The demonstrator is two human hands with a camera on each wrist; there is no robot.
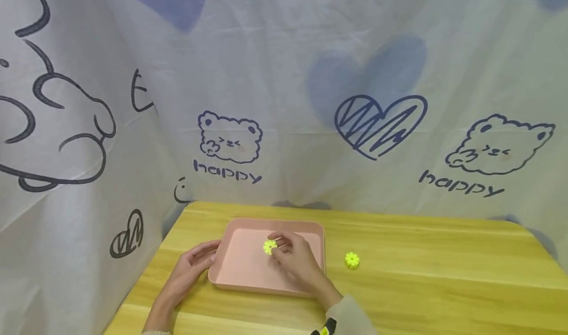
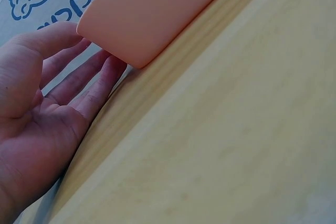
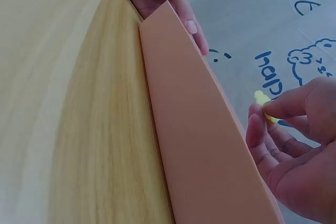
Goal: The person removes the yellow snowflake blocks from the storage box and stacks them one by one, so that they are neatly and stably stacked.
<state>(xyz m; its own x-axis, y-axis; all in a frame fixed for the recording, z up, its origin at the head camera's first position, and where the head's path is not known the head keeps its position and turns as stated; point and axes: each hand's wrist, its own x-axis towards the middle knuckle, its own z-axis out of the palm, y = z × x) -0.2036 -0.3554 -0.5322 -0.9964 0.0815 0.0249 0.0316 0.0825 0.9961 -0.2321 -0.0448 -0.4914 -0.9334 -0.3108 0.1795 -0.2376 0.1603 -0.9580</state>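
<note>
A shallow pink tray (image 1: 248, 281) with a raised rim lies on the wooden table. My left hand (image 1: 188, 271) holds it at its left side; in the left wrist view the thumb is at the rim and the fingers (image 2: 107, 72) meet the outer wall. Over the tray's inside, my right hand (image 1: 297, 258) pinches a small yellow-green notched disc (image 1: 269, 247) between thumb and fingers. The right wrist view shows that disc (image 3: 265, 106) edge-on, above the rim. To the right of the tray is another yellow-green notched piece (image 1: 352, 260), apart from both hands.
The wooden table (image 1: 443, 276) extends to the right of the tray and in front of it. A pale cloth (image 1: 284, 78) printed with hearts, bears and lettering hangs behind the table and along its left side.
</note>
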